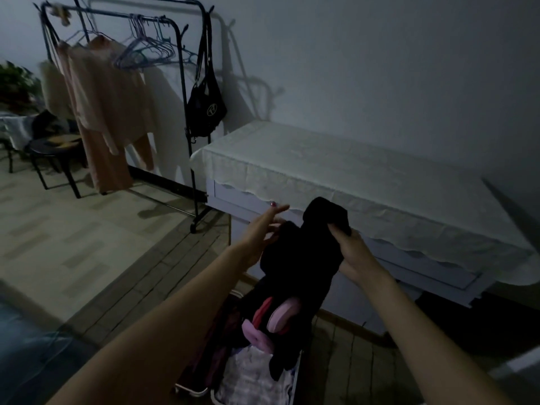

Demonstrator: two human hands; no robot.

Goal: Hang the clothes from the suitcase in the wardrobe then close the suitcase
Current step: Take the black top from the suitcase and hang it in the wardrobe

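Observation:
A black garment (pixel 295 258) with pink patches hangs in front of me above the open suitcase (pixel 251 375). My right hand (pixel 353 252) grips its upper edge. My left hand (pixel 266 226) touches the garment's left side with fingers stretched out. The suitcase lies on the floor below, with light and pink clothes inside. At the back left stands a black clothes rack (pixel 181 92) with several empty hangers (pixel 146 51) and beige clothes (pixel 111 112) hung on it.
A cabinet under a white cloth (pixel 336 176) stands against the wall just beyond my hands. A black bag (pixel 206 106) hangs from the rack's right post. A round stool (pixel 55 150) and a plant (pixel 14 80) are at the far left.

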